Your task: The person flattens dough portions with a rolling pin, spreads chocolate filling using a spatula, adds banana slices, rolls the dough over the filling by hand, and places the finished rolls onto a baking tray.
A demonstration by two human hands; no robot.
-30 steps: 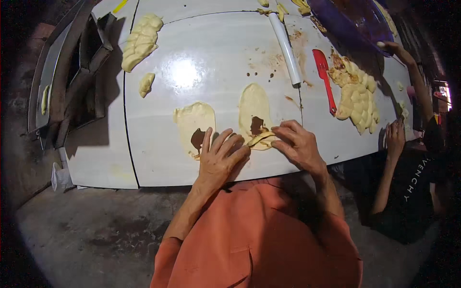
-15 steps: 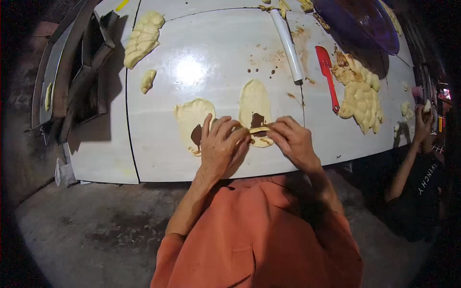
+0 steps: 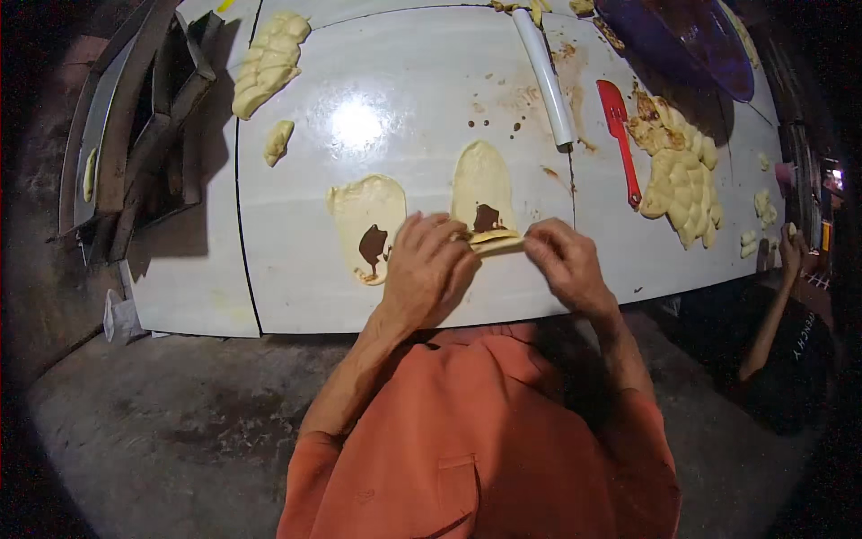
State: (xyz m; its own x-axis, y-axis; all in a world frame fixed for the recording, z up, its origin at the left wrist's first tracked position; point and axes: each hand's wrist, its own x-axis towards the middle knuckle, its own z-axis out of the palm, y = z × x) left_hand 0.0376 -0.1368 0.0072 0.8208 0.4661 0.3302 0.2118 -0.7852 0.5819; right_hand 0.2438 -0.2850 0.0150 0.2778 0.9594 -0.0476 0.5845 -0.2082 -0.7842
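A flattened oval of dough (image 3: 482, 175) lies on the white table between my hands, a dark brown smear of filling (image 3: 486, 217) near its close end. That near edge is folded up and stretched sideways. My left hand (image 3: 429, 269) pinches its left corner, the fingertips partly hidden behind the hand. The right corner is gripped between the thumb and fingers of my right hand (image 3: 566, 262). Just left of my left hand rests a second flat dough piece (image 3: 364, 202), also with brown filling (image 3: 372, 244) on it.
A white rolling pin (image 3: 544, 81) and a red spatula (image 3: 620, 139) lie beyond my right hand. Dough portions (image 3: 681, 193) sit beside the spatula, more dough (image 3: 271, 63) at far left. Metal pans (image 3: 148, 126) stand left, a purple basin (image 3: 687, 45) far right. A co-worker's hand (image 3: 792, 251) is at right.
The dough's near end, earlier flat on the table under a small lifted fold, is now folded up and pulled wider. My right hand has shifted slightly right.
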